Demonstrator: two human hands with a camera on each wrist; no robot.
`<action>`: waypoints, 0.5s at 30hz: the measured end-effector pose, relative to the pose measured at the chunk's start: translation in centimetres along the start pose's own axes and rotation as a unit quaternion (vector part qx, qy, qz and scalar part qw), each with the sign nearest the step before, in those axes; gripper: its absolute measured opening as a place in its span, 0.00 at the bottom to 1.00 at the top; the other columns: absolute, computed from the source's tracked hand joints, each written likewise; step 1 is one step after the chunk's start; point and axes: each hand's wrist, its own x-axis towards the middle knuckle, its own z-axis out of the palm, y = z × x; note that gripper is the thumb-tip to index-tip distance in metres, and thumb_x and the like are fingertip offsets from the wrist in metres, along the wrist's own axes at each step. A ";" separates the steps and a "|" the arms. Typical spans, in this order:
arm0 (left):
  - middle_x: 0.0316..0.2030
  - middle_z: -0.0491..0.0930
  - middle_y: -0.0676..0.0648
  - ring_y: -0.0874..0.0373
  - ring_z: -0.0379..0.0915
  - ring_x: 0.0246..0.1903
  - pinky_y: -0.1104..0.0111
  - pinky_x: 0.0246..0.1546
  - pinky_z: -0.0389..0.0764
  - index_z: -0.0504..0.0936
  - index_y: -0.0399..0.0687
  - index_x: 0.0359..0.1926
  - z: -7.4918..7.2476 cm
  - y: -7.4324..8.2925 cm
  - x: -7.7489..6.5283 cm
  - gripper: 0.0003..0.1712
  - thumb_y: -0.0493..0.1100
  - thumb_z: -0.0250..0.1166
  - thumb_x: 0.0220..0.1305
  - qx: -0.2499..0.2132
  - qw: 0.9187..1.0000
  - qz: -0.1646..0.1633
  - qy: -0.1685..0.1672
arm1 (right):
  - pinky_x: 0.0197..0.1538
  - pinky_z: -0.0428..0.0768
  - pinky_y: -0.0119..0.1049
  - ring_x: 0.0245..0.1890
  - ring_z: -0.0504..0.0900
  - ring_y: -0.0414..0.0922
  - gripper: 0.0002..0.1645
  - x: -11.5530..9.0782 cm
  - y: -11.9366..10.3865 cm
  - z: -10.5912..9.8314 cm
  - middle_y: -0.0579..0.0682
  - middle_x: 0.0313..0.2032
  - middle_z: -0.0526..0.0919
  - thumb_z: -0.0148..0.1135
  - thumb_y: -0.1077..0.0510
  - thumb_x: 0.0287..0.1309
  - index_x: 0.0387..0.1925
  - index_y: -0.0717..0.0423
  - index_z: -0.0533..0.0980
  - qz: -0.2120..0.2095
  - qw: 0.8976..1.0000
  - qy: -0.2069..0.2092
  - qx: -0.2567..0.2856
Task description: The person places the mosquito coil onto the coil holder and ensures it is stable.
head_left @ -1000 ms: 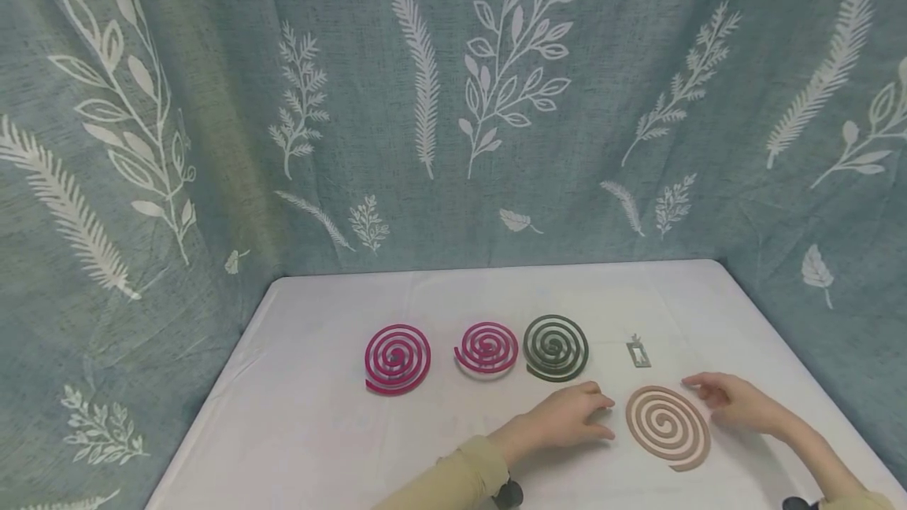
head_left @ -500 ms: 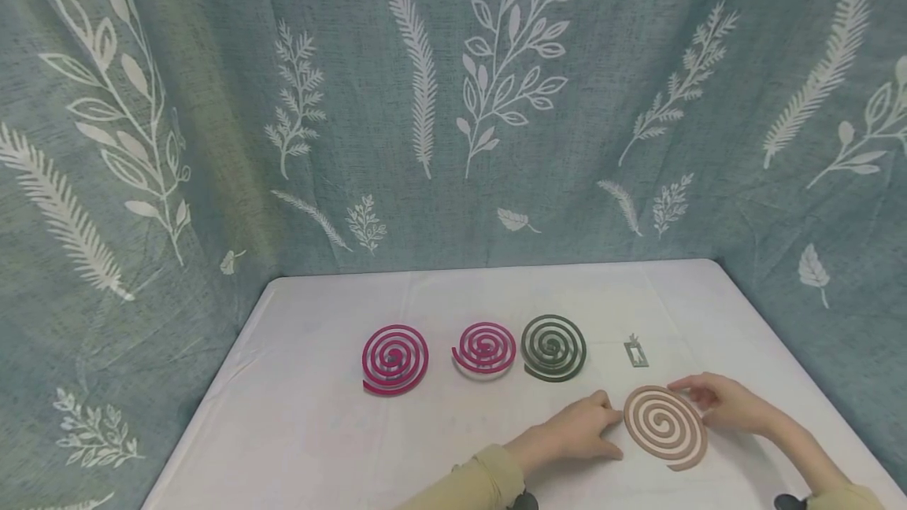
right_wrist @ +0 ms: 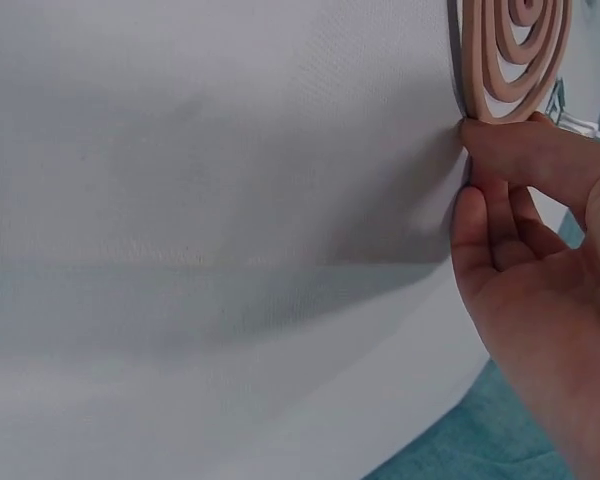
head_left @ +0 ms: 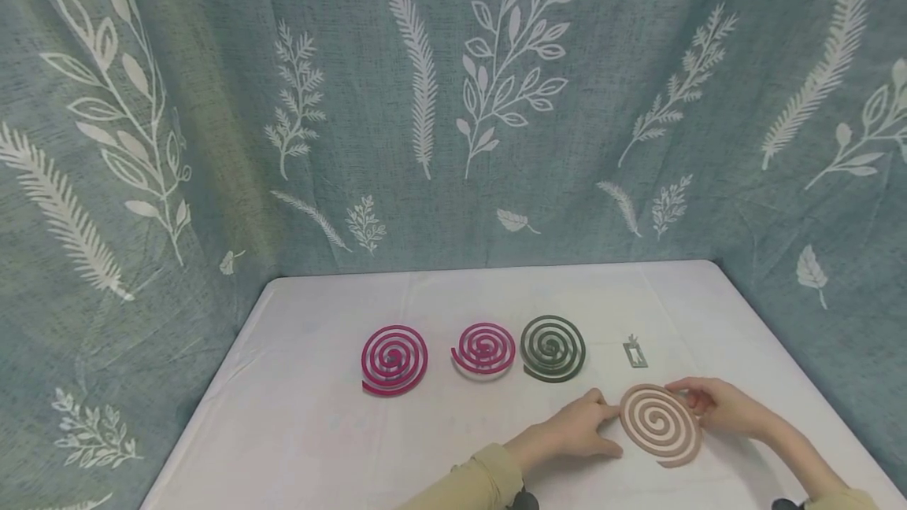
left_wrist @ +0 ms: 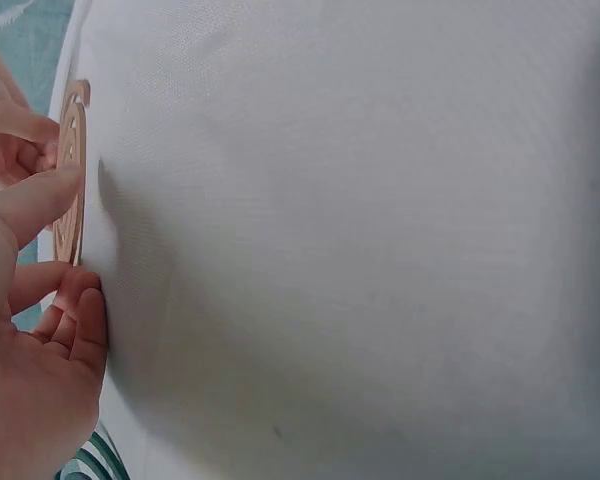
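Note:
A brown mosquito coil (head_left: 659,419) lies flat between the two hands at the right of the white table. At its right edge, my right hand (head_left: 724,406) pinches the rim between thumb and fingers; the right wrist view shows the thumb (right_wrist: 530,155) against the coil's edge. My left hand (head_left: 577,427) is at the coil's left side, index fingertip touching the rim, thumb extended and apart from it. In the left wrist view the left hand (left_wrist: 40,340) partly covers the coil (left_wrist: 77,225).
A small metal coil stand (head_left: 634,352) lies behind the brown coil. Farther left are a dark green coil (head_left: 553,349), a magenta coil (head_left: 484,348) and another magenta coil (head_left: 394,360). A patterned blue-green curtain (head_left: 439,101) encloses the table (head_left: 283,415) at the back and sides.
Both hands have closed in on the brown coil from its two sides. The right hand has taken hold of its edge, and the coil has shifted slightly left.

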 end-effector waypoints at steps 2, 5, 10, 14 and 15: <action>0.34 0.66 0.58 0.72 0.59 0.26 0.84 0.29 0.68 0.69 0.51 0.65 0.0 -0.1 -0.1 0.35 0.53 0.66 0.58 -0.025 1.000 -0.004 0.005 | 0.32 0.75 0.28 0.27 0.72 0.34 0.33 0.0 0.1 0.1 0.50 0.32 0.76 0.64 0.67 0.43 0.55 0.74 0.69 -0.003 1.000 -0.001 0.006; 0.33 0.65 0.57 0.71 0.58 0.25 0.82 0.27 0.67 0.68 0.52 0.66 0.1 -0.2 -0.1 0.36 0.51 0.66 0.57 -0.079 0.997 -0.010 0.017 | 0.32 0.75 0.28 0.27 0.72 0.34 0.34 0.0 0.1 0.2 0.50 0.31 0.76 0.64 0.66 0.44 0.55 0.75 0.69 -0.010 1.000 0.002 0.009; 0.35 0.67 0.56 0.73 0.60 0.27 0.83 0.29 0.68 0.64 0.51 0.68 0.2 -0.4 0.0 0.39 0.45 0.67 0.56 -0.167 0.985 -0.008 0.041 | 0.33 0.75 0.27 0.28 0.71 0.33 0.33 -0.1 0.2 0.5 0.50 0.32 0.76 0.63 0.67 0.44 0.55 0.73 0.69 -0.008 1.000 0.021 -0.002; 0.36 0.70 0.55 0.74 0.62 0.28 0.84 0.31 0.69 0.62 0.46 0.70 0.3 -0.7 0.2 0.42 0.42 0.69 0.55 -0.199 0.979 0.007 0.050 | 0.36 0.75 0.27 0.31 0.72 0.31 0.32 0.0 0.2 1.0 0.50 0.35 0.77 0.63 0.68 0.43 0.55 0.70 0.70 0.001 0.999 0.041 -0.020; 0.36 0.71 0.54 0.73 0.63 0.28 0.84 0.31 0.70 0.61 0.46 0.70 0.3 -0.8 0.2 0.43 0.41 0.69 0.54 -0.206 0.977 0.010 0.051 | 0.36 0.75 0.27 0.32 0.72 0.31 0.32 0.0 0.1 1.1 0.50 0.35 0.77 0.63 0.68 0.43 0.55 0.70 0.69 0.001 0.999 0.045 -0.022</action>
